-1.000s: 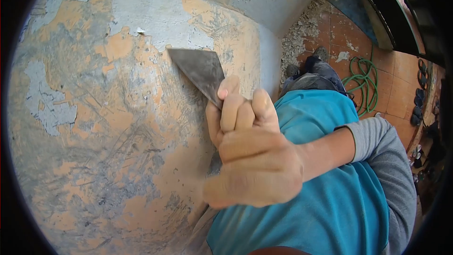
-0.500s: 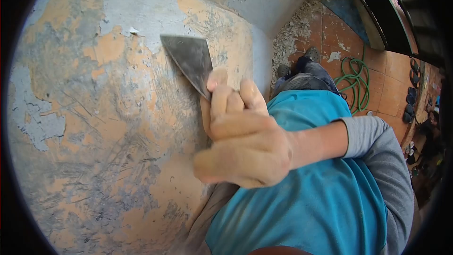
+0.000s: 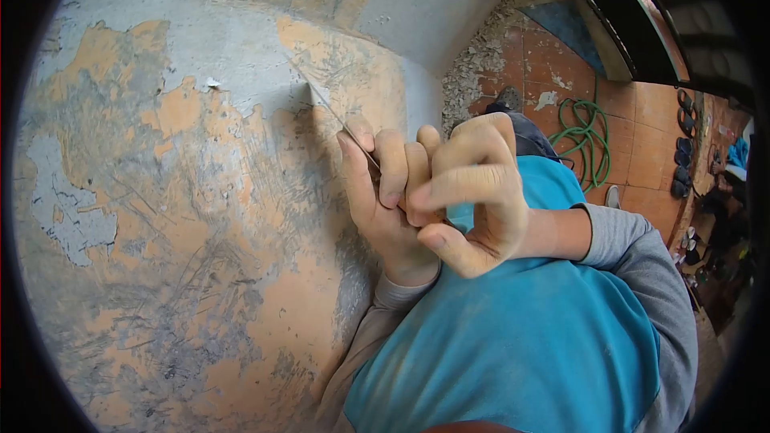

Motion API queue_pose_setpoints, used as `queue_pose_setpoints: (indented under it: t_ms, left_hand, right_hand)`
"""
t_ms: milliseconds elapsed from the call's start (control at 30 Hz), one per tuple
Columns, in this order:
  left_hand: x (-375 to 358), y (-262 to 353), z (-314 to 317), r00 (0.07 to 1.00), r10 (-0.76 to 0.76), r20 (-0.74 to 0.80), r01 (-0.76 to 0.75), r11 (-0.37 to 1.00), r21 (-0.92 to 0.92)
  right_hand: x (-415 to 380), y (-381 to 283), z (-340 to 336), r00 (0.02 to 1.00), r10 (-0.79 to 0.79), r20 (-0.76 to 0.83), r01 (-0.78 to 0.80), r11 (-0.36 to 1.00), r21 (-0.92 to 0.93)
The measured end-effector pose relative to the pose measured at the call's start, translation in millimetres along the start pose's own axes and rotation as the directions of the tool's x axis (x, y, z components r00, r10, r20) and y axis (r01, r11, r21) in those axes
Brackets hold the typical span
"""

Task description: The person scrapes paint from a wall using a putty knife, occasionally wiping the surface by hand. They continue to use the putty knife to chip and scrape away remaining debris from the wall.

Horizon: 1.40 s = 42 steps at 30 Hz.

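Left hand (image 3: 385, 208) is gripping the scraper (image 3: 333, 116) low, right hand (image 3: 473, 192) loosely curled beside; thin stiff blade is probably flexing against the wall (image 3: 184, 216)

Torso: wearing a bright teal-blue shirt (image 3: 521, 345) — plain, showing no print or logo.
Arms: wearing grey long sleeves (image 3: 642, 248) under the teal, in a soft knit cloth.
Right cuff: sitting pushed back, leaving the wrist bare.
Left cuff (image 3: 393, 293): reaching the wrist, creasing a little.
Left hand (image 3: 385, 200): going bare — no glove, no ring showing.
Right hand (image 3: 473, 192): going bare as well.
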<state>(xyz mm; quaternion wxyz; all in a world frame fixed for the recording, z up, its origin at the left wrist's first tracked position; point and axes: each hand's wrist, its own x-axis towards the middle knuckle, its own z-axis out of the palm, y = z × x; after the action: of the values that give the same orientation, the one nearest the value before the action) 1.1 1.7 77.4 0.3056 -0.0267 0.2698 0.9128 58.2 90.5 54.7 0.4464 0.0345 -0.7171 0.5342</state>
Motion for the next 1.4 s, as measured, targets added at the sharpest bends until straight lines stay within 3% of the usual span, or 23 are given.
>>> queue_pose_setpoints:
  t_ms: [33,100,167,233,267,333,433,567,600,667,700,733,767,800,833,933,1033,1067,1100,1200,1233,1333,1400]
  left_hand:
    - [-2.3,-0.3,-2.6,1.0,0.014,0.003,-0.014,1.0,0.028]
    - [-7.6,-4.6,-12.5,0.992,0.096,-0.082,-0.062,0.935,0.35]
    - [-15.8,-11.3,-17.7,0.976,0.163,-0.144,-0.062,0.843,0.534]
    - [-17.0,-12.8,-24.6,0.966,0.244,-0.083,-0.112,0.686,0.719]
    - [-15.5,-12.4,-30.4,0.958,0.282,-0.044,-0.139,0.595,0.792]
    - [-24.4,-3.3,-42.3,0.96,0.281,0.005,-0.171,0.568,0.805]
    - [-32.0,6.4,-37.3,0.959,0.281,0.031,-0.187,0.549,0.814]
    - [-57.2,23.8,-57.2,0.97,0.153,0.189,-0.225,0.264,0.938]
    - [-72.6,27.0,-56.2,0.931,0.261,0.256,-0.298,0.134,0.945]
    - [-102.1,29.8,-52.9,0.802,0.432,0.413,-0.393,-0.141,0.909]
    - [-110.8,38.1,-49.6,0.497,0.534,0.684,-0.607,-0.35,0.714]
    - [-131.8,59.6,-45.2,0.138,0.43,0.892,-0.604,-0.678,0.42]
    - [-147.9,75.7,-39.5,-0.082,0.352,0.933,-0.508,-0.819,0.264]
    - [-163.9,88.1,-34.5,-0.119,0.326,0.938,-0.387,-0.885,0.259]
    - [-176.8,99.9,-30.6,-0.137,0.297,0.945,-0.245,-0.934,0.259]
    - [-198.0,122.5,-20.8,-0.054,0.297,0.953,0.107,-0.948,0.301]
    - [-222.2,137.9,-19.1,0.003,0.296,0.955,0.308,-0.909,0.281]
    - [-224.8,142.1,-15.3,0.005,0.278,0.96,0.34,-0.904,0.26]
    - [-225.8,146.4,-11.9,0.006,0.266,0.964,0.359,-0.9,0.246]
    - [-232.6,152.9,-5.4,0.036,0.227,0.973,0.413,-0.89,0.192]
    - [-229.2,155.6,-3.5,0.022,0.176,0.984,0.394,-0.906,0.154]
    - [-221.5,154.9,-1.3,0.0,0.098,0.995,0.367,-0.926,0.091]
    - [-218.4,152.4,-0.2,0.001,0.124,0.992,0.369,-0.922,0.115]
  right_hand:
    - [-10.9,6.6,-4.7,0.999,0.038,0.037,-0.036,0.998,-0.05]
    - [-23.2,1.1,-13.8,0.927,0.309,0.211,-0.315,0.949,-0.003]
    - [-33.6,-5.8,-22.0,0.765,0.499,0.407,-0.554,0.832,0.022]
    - [-53.3,-8.6,-21.4,0.602,0.594,0.534,-0.739,0.668,0.09]
    - [-65.5,-8.1,-14.8,0.701,0.532,0.475,-0.641,0.762,0.092]
    - [-69.2,-7.5,-5.3,0.736,0.505,0.451,-0.588,0.807,0.056]
    - [-51.3,-12.0,-9.4,0.685,0.503,0.527,-0.565,0.823,-0.051]
    - [-50.7,14.2,-3.9,0.95,0.236,0.205,-0.22,0.97,-0.1]
    - [-50.0,19.1,-1.5,0.939,0.279,0.202,-0.268,0.96,-0.081]
    - [-50.8,31.0,3.4,0.911,0.363,0.195,-0.361,0.932,-0.046]
    - [-58.2,45.2,11.7,0.888,0.423,0.182,-0.411,0.906,-0.103]
    - [-68.5,51.6,23.3,0.907,0.394,0.151,-0.38,0.918,-0.115]
    - [-75.8,57.0,33.9,0.923,0.365,0.119,-0.35,0.928,-0.127]
    - [-78.3,58.9,37.9,0.938,0.334,0.09,-0.32,0.937,-0.138]
    - [-74.0,41.5,36.3,0.91,0.383,0.16,-0.378,0.924,-0.058]
    - [-70.8,27.6,38.2,0.853,0.37,0.368,-0.371,0.926,-0.07]
    - [-86.7,37.1,68.4,0.787,0.581,0.208,-0.596,0.803,0.015]
    - [-82.6,39.0,75.4,0.75,0.647,0.137,-0.659,0.748,0.079]
    - [-78.4,38.7,83.7,0.939,0.331,-0.092,-0.318,0.939,0.134]
    - [-75.4,47.4,75.2,0.693,0.669,0.27,-0.713,0.691,0.117]
    - [-87.2,54.4,87.7,0.774,0.625,0.102,-0.63,0.744,0.224]
    - [-100.9,60.3,95.1,0.882,0.456,0.118,-0.471,0.855,0.218]
    - [-109.6,47.5,91.0,0.793,0.592,0.143,-0.604,0.732,0.316]
